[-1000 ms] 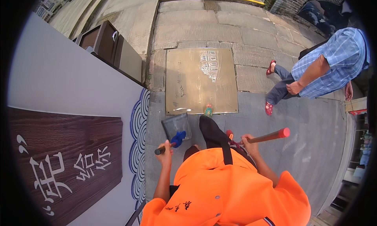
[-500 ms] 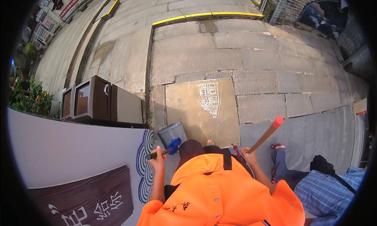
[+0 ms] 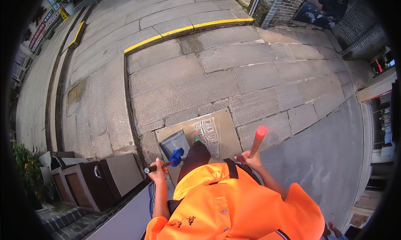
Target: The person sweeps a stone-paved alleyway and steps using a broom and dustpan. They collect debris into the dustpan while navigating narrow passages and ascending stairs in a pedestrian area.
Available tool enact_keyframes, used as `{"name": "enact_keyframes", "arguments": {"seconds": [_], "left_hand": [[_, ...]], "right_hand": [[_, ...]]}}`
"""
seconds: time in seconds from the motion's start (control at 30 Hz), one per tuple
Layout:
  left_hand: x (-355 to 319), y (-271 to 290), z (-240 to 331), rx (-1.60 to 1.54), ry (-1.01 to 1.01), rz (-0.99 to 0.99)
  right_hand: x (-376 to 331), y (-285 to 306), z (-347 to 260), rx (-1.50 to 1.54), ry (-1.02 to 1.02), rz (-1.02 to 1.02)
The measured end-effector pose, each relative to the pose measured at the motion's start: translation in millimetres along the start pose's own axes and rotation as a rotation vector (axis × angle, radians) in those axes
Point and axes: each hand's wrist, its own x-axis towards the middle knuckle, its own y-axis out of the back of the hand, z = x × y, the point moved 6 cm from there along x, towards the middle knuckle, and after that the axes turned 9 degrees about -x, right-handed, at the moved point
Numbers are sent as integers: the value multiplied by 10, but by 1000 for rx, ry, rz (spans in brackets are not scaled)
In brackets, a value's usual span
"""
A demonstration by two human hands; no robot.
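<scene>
Grey stone paving [image 3: 175,73] fills most of the view, crossed by a curb edged in yellow [image 3: 188,29], with a brick wall at the upper right. Set into the slabs just ahead of the person is a square metal plate [image 3: 223,133] bearing a pale pattern. On its left part rests a grey dustpan [image 3: 174,143], whose long handle [image 3: 156,167] runs back through a blue fitting to the left hand [image 3: 158,168], which is closed around the handle near its end. The right hand [image 3: 250,160] is clenched on a stick with a red end [image 3: 260,136] that slants up and away over the paving; what lies at its lower end is hidden behind the body. An orange shirt [image 3: 234,202] covers the lower middle, and one dark-trousered leg steps onto the plate. Dark brown boxes [image 3: 94,183] stand at the lower left beside a pale board.
</scene>
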Motion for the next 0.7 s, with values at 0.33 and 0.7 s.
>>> {"name": "enact_keyframes", "arguments": {"seconds": [0.33, 0.7], "left_hand": [[2023, -1340, 1283, 28, -73, -98], [4637, -2817, 2570, 63, -198, 13]], "right_hand": [[1981, -158, -1341, 241, 202, -57], [4732, 345, -4027, 38, 20, -76]]}}
